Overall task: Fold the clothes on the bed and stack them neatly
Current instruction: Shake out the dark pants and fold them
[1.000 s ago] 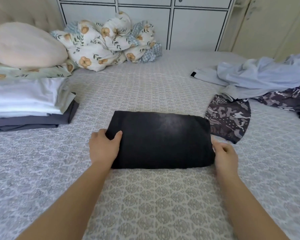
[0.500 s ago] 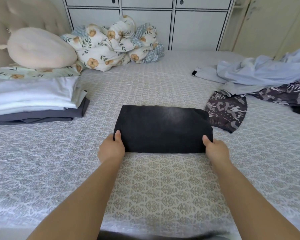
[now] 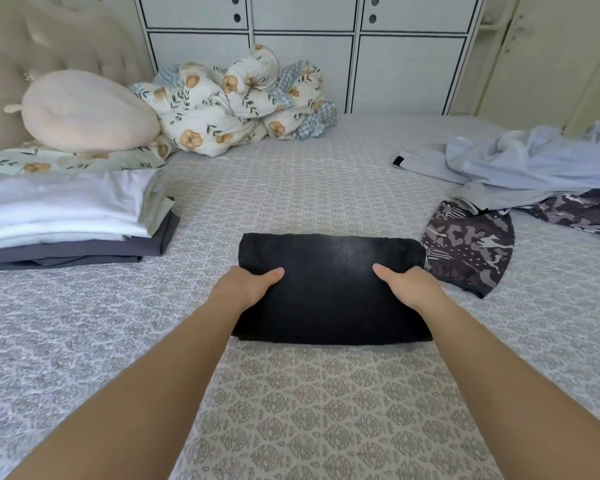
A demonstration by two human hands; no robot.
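A black folded garment [image 3: 329, 292] is in the middle of the patterned bed [image 3: 291, 188]. My left hand [image 3: 246, 285] grips its left side and my right hand [image 3: 407, 284] grips its right side. Both thumbs lie on top and the fingers are hidden beneath the cloth. The garment's near edge overlaps my wrists. A stack of folded white and grey clothes [image 3: 70, 220] sits at the left. Unfolded clothes lie at the right: a camouflage-print piece [image 3: 468, 247] and a pale blue shirt [image 3: 520, 168].
A round cream pillow [image 3: 87, 112] and a bunched floral quilt [image 3: 236, 105] lie at the head of the bed. White cabinets [image 3: 302, 53] stand behind the bed. A padded headboard [image 3: 32, 46] is at the far left.
Both hands moved from the garment's near corners inward onto its sides, thumbs now on top. The garment's near edge has come toward me over my wrists.
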